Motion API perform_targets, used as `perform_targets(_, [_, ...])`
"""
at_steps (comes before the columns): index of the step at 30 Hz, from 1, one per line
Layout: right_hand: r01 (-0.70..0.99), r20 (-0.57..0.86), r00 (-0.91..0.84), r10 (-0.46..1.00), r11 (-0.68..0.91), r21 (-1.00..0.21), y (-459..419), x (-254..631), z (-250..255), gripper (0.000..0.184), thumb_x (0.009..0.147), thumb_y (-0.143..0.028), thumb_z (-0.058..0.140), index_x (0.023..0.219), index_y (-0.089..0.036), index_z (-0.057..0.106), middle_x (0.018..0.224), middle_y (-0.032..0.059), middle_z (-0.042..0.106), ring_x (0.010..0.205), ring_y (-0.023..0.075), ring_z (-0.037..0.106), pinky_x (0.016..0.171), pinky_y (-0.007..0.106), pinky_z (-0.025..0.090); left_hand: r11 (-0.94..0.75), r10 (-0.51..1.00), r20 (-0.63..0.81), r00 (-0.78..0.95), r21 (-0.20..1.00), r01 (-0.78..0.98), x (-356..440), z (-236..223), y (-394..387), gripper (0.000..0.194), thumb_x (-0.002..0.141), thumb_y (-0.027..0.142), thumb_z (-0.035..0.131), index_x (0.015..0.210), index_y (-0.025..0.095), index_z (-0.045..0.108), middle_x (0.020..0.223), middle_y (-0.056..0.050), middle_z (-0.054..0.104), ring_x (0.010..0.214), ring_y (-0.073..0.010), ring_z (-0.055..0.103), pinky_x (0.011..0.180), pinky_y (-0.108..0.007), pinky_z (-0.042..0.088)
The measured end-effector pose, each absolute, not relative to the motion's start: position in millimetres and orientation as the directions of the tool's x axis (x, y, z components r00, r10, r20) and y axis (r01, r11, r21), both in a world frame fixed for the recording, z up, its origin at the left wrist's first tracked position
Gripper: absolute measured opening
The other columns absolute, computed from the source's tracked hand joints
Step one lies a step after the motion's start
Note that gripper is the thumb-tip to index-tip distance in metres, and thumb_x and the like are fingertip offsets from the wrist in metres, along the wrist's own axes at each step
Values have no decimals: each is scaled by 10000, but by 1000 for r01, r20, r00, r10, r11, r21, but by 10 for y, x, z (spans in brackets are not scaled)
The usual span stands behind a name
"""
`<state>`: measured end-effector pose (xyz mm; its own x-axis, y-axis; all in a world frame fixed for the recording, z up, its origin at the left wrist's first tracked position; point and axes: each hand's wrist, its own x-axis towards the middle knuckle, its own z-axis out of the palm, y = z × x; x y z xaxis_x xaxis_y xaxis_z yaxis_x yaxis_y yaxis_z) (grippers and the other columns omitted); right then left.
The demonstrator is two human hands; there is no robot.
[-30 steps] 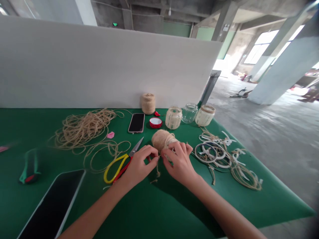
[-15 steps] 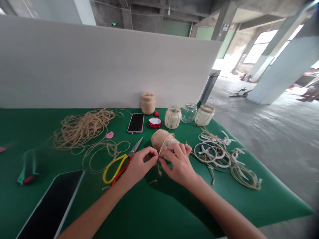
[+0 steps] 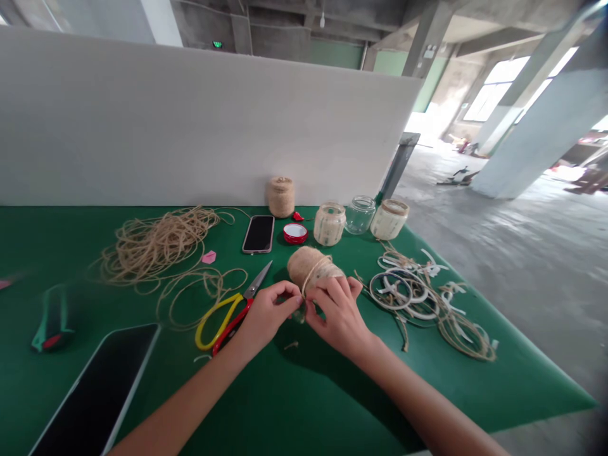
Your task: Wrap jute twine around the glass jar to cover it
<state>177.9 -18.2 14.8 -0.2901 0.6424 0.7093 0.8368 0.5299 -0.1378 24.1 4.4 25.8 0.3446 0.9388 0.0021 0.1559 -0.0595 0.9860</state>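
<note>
A jute-wrapped jar (image 3: 308, 266) lies on its side on the green tabletop mat (image 3: 118, 405), with a loop of twine around it. My left hand (image 3: 266, 316) pinches the twine at the jar's near end. My right hand (image 3: 339, 313) grips the same spot from the other side, its fingers on the jar. The twine ends (image 3: 299, 315) are mostly hidden between my fingers. Just left of my left hand lie yellow-and-red-handled scissors (image 3: 223, 323), not touching it.
Behind stand a jute ball (image 3: 281, 197), several jars and a red lid (image 3: 295, 233). A loose twine heap (image 3: 156, 244) and a phone (image 3: 259, 234) lie left, a tangle of rings and strips (image 3: 418, 297) right. A tablet (image 3: 95, 392) sits front left. The mat ends in an edge at right, above a concrete floor.
My fingers have closed in around the twine at the jar, and the ends that hung below my hands are now drawn up between them. The scissors and other objects stay put.
</note>
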Motion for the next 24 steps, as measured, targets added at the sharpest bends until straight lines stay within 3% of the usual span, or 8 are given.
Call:
perform_targets(6, [797, 702, -251, 666, 554, -241, -180, 1786, 143, 80, 802, -193, 522, 793, -227, 594, 811, 10, 552, 784, 163, 454, 727, 356, 266, 97, 929, -78, 361, 995, -35, 267, 216, 39, 145, 753, 286, 530, 692, 154, 525, 604, 37, 466, 566, -89, 429, 540, -206, 361])
perform_targets(11, [798, 681, -224, 697, 533, -282, -193, 1809, 171, 80, 783, -276, 549, 809, -213, 590, 834, 23, 534, 800, 174, 451, 757, 376, 256, 21, 941, -40, 335, 998, 60, 257, 229, 43, 127, 738, 269, 555, 697, 150, 539, 606, 44, 466, 557, -79, 424, 531, -189, 344])
perform_targets(17, [793, 647, -237, 725, 529, -301, -194, 1810, 186, 67, 786, -208, 519, 792, -214, 585, 848, 23, 537, 814, 174, 454, 763, 378, 244, -14, 948, -27, 318, 992, 128, 254, 250, 32, 118, 731, 268, 555, 705, 153, 548, 605, 43, 481, 556, -85, 434, 524, -188, 347])
perform_targets(24, [676, 553, -166, 817, 502, -539, -178, 1800, 231, 72, 771, -161, 522, 755, -218, 563, 823, -7, 520, 838, 156, 471, 771, 344, 265, 32, 944, -41, 327, 999, 32, 263, 200, 42, 127, 751, 270, 541, 699, 154, 542, 606, 43, 474, 563, -84, 431, 530, -190, 362])
